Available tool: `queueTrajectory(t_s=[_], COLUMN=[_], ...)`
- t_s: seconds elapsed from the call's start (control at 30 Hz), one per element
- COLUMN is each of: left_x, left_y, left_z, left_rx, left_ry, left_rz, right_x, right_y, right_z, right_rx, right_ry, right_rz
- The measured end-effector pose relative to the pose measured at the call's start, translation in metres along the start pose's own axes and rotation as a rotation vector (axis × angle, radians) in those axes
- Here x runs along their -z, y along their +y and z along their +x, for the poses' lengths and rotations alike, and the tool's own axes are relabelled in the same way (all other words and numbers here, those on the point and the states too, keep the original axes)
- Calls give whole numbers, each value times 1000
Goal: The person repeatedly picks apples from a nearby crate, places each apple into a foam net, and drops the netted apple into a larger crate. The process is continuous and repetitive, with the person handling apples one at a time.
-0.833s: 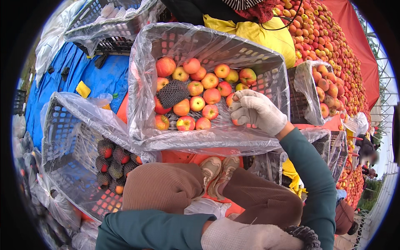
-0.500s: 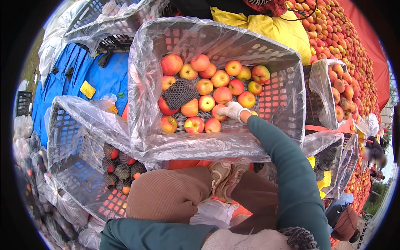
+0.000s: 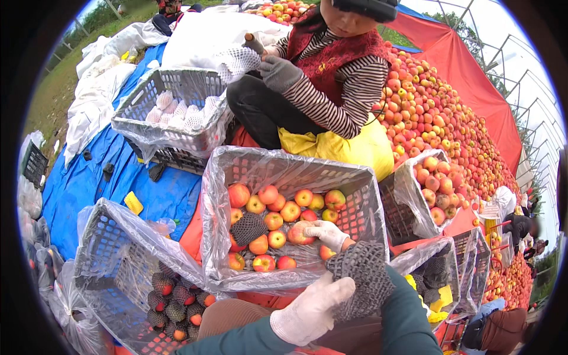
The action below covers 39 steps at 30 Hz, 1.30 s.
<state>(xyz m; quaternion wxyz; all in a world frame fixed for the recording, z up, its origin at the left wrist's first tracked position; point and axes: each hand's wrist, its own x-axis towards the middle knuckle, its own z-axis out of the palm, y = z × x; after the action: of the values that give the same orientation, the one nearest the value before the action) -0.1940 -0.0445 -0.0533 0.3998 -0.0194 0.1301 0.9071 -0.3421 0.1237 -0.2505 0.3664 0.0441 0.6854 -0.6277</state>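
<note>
My right hand (image 3: 329,234), in a white glove, has its fingers closed on a red apple (image 3: 300,233) inside the lined crate (image 3: 296,283) in front of me. Other red and yellow apples (image 3: 273,221) lie loose around it. A dark grey foam net (image 3: 247,229) rests among them at the left. Nearer to me, my left hand (image 3: 312,310), also in a white glove, grips a bunch of dark grey foam net sleeves (image 3: 362,280) in front of my right forearm.
At the left, a lined crate (image 3: 109,260) contains net-wrapped apples (image 3: 174,305). Beyond the middle crate a co-worker (image 3: 331,77) holds a white foam net (image 3: 236,62), beside a crate of white-wrapped fruit (image 3: 168,133). An apple heap (image 3: 441,112) and another apple crate (image 3: 408,207) stand right.
The view has tilted up, bringing the co-worker into sight. My left hand has come forward with the dark net sleeves. My right hand still has its fingers on an apple.
</note>
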Motion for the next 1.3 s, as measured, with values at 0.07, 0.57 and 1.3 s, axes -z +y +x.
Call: queueTrajectory(t_s=[0.07, 0.57, 1.3], left_x=[-11, -9, 3], left_y=[7, -56, -100], left_z=[4, -68, -247], left_rx=[-149, -180, -246], left_ry=[20, -69, 91], left_rz=[-55, 349, 417], right_x=[18, -116, -241], right_y=[-50, -110, -11], right_z=[-51, -337, -385], right_rx=[192, 822, 688], right_ry=[96, 284, 405], right_rz=[55, -496, 200])
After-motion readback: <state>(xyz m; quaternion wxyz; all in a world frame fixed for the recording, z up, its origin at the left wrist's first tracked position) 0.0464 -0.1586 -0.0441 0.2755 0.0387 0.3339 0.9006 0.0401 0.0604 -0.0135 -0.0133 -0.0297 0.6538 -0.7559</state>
